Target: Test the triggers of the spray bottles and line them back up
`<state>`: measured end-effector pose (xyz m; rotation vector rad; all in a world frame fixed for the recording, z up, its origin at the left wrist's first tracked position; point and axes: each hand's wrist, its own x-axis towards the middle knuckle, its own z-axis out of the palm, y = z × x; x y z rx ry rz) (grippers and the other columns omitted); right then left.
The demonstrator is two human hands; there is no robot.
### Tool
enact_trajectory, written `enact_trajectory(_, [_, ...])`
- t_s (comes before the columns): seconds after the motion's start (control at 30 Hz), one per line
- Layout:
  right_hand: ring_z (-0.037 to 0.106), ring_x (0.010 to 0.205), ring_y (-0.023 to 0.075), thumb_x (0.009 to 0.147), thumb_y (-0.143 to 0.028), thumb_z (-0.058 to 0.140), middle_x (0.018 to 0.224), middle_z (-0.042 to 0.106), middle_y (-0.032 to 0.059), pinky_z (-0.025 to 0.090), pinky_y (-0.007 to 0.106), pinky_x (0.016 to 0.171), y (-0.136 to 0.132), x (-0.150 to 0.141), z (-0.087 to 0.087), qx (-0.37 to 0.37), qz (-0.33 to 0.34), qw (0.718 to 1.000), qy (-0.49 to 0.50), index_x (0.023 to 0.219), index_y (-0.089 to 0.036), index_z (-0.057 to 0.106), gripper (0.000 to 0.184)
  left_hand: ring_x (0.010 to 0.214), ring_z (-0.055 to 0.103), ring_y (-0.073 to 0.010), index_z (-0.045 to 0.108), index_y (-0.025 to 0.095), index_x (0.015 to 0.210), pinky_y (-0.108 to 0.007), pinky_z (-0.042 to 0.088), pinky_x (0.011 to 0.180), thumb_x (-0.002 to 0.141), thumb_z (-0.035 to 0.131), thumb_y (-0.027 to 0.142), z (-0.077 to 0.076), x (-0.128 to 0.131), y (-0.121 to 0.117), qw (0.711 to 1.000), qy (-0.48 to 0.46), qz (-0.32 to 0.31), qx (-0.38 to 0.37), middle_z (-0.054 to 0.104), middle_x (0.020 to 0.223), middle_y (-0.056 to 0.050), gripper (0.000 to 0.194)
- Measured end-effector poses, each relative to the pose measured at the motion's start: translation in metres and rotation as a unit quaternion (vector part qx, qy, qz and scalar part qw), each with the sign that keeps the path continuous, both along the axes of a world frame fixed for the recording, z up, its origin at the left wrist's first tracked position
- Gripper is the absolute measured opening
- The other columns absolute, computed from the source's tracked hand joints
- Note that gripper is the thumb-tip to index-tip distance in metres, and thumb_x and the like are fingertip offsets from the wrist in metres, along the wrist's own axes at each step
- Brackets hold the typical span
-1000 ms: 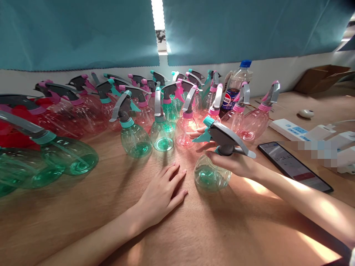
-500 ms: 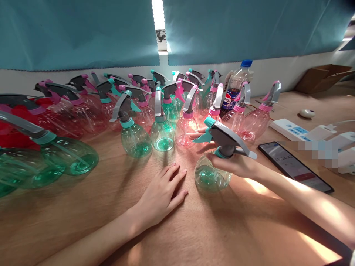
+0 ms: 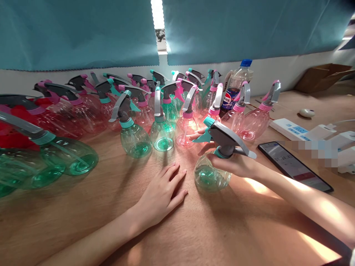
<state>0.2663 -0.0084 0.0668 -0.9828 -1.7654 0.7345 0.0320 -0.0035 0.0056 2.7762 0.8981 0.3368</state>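
My right hand (image 3: 235,162) is closed around the neck and upper body of a green spray bottle (image 3: 209,175), with its thumb on the near side and fingers behind. The bottle has a grey head (image 3: 226,136) with a teal nozzle and trigger pointing left. My left hand (image 3: 165,192) lies flat on the wooden table (image 3: 111,218), fingers spread, just left of that bottle and apart from it. Beyond the left hand stand two green spray bottles (image 3: 135,142) and a pink spray bottle (image 3: 186,131), all upright.
Several more pink and green spray bottles (image 3: 88,114) crowd the back and left. Behind them at right stands a cola bottle (image 3: 231,92). On the right are a phone (image 3: 294,166), a white power strip (image 3: 290,129), a white mouse (image 3: 307,113) and a cardboard box (image 3: 318,79).
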Motion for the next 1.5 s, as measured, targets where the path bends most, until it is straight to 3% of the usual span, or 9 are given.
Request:
enact_trajectory(0.27, [0.065, 0.07, 0.0166, 0.066, -0.008, 0.048, 0.082, 0.071, 0.0007, 0.055, 0.03, 0.066, -0.002, 0.001, 0.002, -0.02, -0.003, 0.999, -0.037, 0.111, -0.025, 0.063, 0.05, 0.13, 0.043, -0.0316, 0.049, 0.017, 0.138, -0.051, 0.04, 0.106, 0.096, 0.051, 0.036, -0.001, -0.001, 0.0, 1.0, -0.002, 0.003, -0.003, 0.047, 0.142, -0.016, 0.046])
enact_trajectory(0.57, [0.065, 0.07, 0.0164, 0.066, -0.013, 0.047, 0.069, 0.065, -0.0006, 0.056, 0.028, 0.065, -0.001, -0.004, 0.008, -0.011, -0.002, 1.0, -0.001, 0.095, -0.024, 0.064, 0.035, 0.131, 0.042, -0.0317, 0.05, 0.014, 0.136, -0.05, 0.04, 0.106, 0.096, 0.05, 0.034, 0.001, 0.0, 0.0, 1.0, 0.01, 0.001, -0.006, 0.046, 0.141, -0.017, 0.045])
enact_trajectory(0.77, [0.066, 0.085, 0.0187, 0.068, -0.014, 0.048, 0.075, 0.065, 0.0009, 0.057, 0.03, 0.07, 0.0, -0.007, 0.009, -0.008, 0.022, 0.999, 0.032, 0.085, -0.024, 0.061, 0.024, 0.13, 0.042, -0.0319, 0.05, 0.014, 0.136, -0.051, 0.04, 0.106, 0.097, 0.049, 0.035, 0.002, 0.0, 0.0, 1.0, 0.008, -0.001, -0.009, 0.046, 0.141, -0.017, 0.044])
enact_trajectory(0.97, [0.064, 0.072, 0.0174, 0.065, -0.016, 0.049, 0.076, 0.061, 0.0019, 0.057, 0.033, 0.066, 0.001, -0.003, 0.004, -0.004, -0.01, 1.0, 0.022, 0.078, -0.023, 0.054, 0.015, 0.131, 0.041, -0.0316, 0.05, 0.013, 0.136, -0.05, 0.039, 0.107, 0.097, 0.049, 0.034, 0.001, -0.001, 0.0, 1.0, 0.006, -0.002, -0.005, 0.046, 0.141, -0.017, 0.044])
enact_trajectory(1.13, [0.064, 0.071, 0.017, 0.067, -0.015, 0.049, 0.078, 0.063, 0.0022, 0.055, 0.031, 0.063, 0.001, -0.002, 0.005, 0.005, -0.003, 1.0, 0.014, 0.081, -0.022, 0.054, 0.017, 0.131, 0.041, -0.0315, 0.049, 0.015, 0.136, -0.051, 0.039, 0.106, 0.097, 0.049, 0.035, 0.0, -0.001, 0.0, 1.0, 0.002, -0.003, -0.005, 0.047, 0.141, -0.016, 0.044])
enact_trajectory(1.27, [0.068, 0.075, 0.0165, 0.069, -0.013, 0.048, 0.086, 0.069, 0.0018, 0.057, 0.03, 0.067, 0.001, -0.003, 0.008, 0.01, 0.014, 1.0, 0.012, 0.096, -0.023, 0.061, 0.032, 0.13, 0.042, -0.0315, 0.049, 0.016, 0.136, -0.051, 0.04, 0.106, 0.097, 0.05, 0.035, -0.001, -0.001, 0.001, 1.0, -0.001, -0.002, -0.003, 0.047, 0.14, -0.016, 0.044])
enact_trajectory(1.5, [0.07, 0.097, 0.0185, 0.07, -0.009, 0.051, 0.12, 0.066, 0.0061, 0.06, 0.03, 0.078, 0.0, 0.002, -0.001, -0.014, 0.041, 0.998, 0.035, 0.112, -0.023, 0.059, 0.045, 0.13, 0.041, -0.0316, 0.048, 0.014, 0.137, -0.051, 0.04, 0.106, 0.097, 0.049, 0.034, 0.0, -0.001, 0.001, 1.0, 0.006, -0.005, -0.001, 0.047, 0.141, -0.016, 0.045])
